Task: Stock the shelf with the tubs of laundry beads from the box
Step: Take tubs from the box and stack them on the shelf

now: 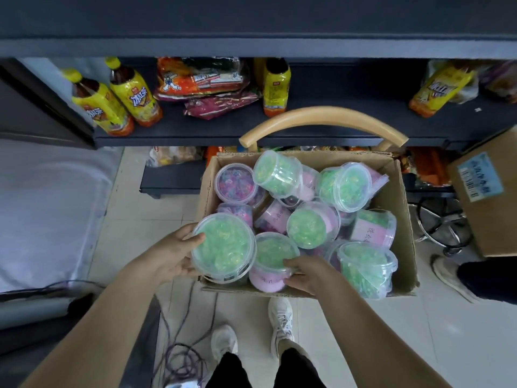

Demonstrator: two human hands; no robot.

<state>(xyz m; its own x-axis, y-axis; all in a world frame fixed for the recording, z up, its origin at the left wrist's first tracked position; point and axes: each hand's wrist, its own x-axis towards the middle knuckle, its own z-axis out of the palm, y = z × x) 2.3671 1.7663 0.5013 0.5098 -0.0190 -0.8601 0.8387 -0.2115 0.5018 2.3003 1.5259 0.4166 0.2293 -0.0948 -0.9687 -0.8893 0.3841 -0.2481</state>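
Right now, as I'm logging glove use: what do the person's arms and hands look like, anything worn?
The left forearm and right forearm are bare to the frame edge; no sleeves show. The left hand and right hand wear no gloves, and no watch, bracelet or ring is visible.

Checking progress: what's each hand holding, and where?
The left hand grips a green tub by its left side; the right hand grips the pink-labelled tub by its near right edge.
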